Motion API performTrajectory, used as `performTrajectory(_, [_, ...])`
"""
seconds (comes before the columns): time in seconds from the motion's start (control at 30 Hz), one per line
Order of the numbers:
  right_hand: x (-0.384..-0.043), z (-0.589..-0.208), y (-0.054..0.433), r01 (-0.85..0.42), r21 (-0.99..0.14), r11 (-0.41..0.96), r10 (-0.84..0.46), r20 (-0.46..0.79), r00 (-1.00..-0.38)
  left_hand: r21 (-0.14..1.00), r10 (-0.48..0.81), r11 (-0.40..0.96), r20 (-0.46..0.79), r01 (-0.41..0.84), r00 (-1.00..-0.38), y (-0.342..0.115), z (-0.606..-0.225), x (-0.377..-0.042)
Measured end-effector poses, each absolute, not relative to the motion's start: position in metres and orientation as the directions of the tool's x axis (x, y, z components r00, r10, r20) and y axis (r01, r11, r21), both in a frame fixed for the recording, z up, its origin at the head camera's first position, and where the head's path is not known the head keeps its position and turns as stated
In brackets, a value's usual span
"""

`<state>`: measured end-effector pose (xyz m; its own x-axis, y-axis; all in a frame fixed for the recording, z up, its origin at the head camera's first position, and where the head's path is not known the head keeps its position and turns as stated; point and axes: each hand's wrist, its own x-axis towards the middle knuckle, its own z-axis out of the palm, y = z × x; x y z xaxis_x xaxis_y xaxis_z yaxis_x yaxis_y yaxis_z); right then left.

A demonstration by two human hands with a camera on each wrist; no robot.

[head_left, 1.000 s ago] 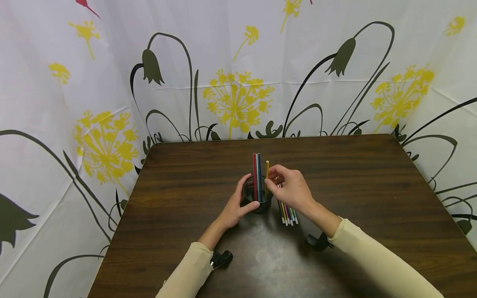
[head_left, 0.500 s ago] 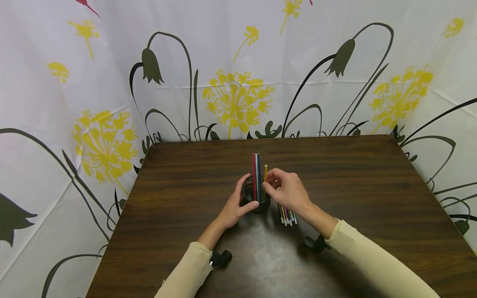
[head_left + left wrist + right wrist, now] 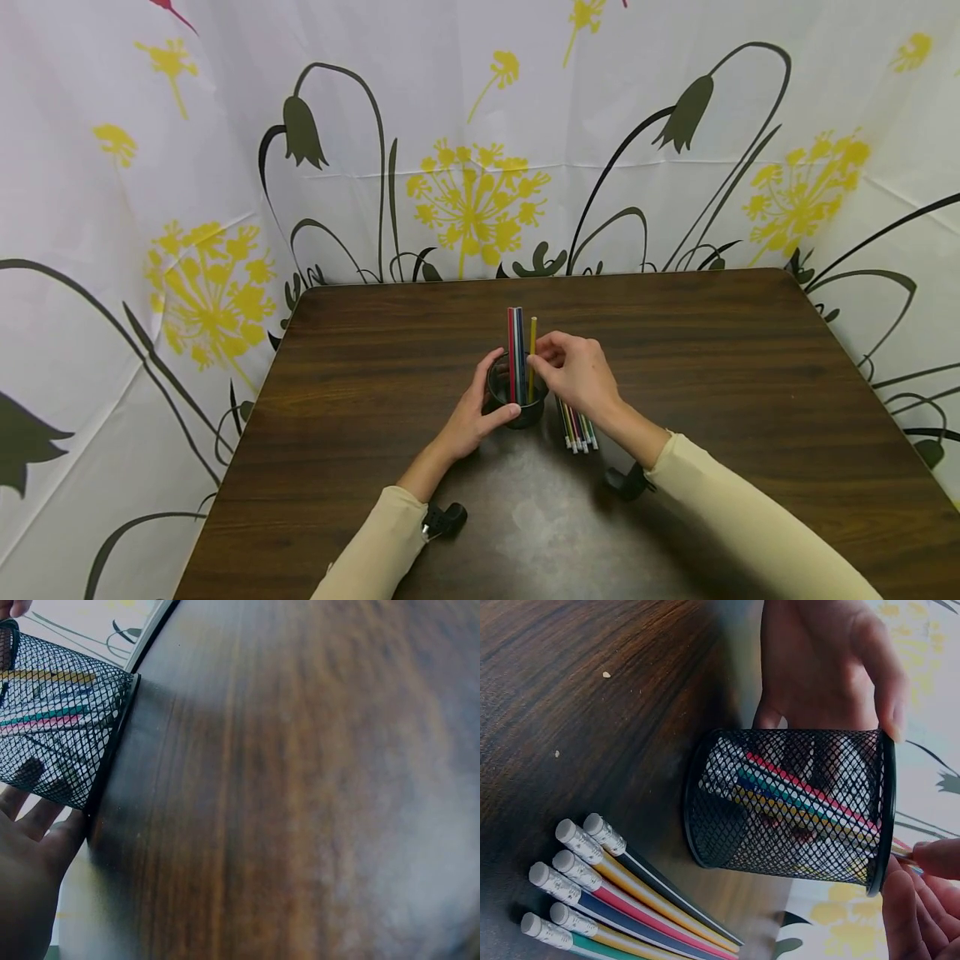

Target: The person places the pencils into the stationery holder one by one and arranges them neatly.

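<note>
A black mesh pencil cup (image 3: 528,417) stands upright near the middle of the table. My left hand (image 3: 467,423) grips it from the left, thumb at the near rim and fingers around the far side. Inside lean several pencils (image 3: 515,350), red, pale and dark blue, bunched together. With thumb and fingertips, my right hand (image 3: 587,379) pinches a yellow pencil (image 3: 533,337) at the cup's right side. Through the mesh (image 3: 795,855) in the right wrist view, the lower parts of the pencils show. My right fingers (image 3: 904,915) are by the rim there.
Several striped pencils (image 3: 579,433) with white erasers lie on the brown wooden table (image 3: 360,375), just right of the cup and partly under my right hand. A white curtain (image 3: 480,100) with printed flowers hangs behind the table.
The yellow pencil dipped lower, then rose, its top now higher than before. My right hand has shifted slightly left with it. My left hand and the cup stay in place.
</note>
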<state>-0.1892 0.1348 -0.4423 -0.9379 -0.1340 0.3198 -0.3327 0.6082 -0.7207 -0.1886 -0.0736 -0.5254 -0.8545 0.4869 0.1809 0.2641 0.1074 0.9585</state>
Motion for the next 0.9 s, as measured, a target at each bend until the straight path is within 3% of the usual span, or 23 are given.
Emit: performTrajectory(0.9, [-0.206,-0.441,0.128,-0.253,-0.703,0.665,-0.118,0.236,-0.965,0.956,0.484,0.099,0.195,0.275,-0.853,-0.073,-0.525,-0.189])
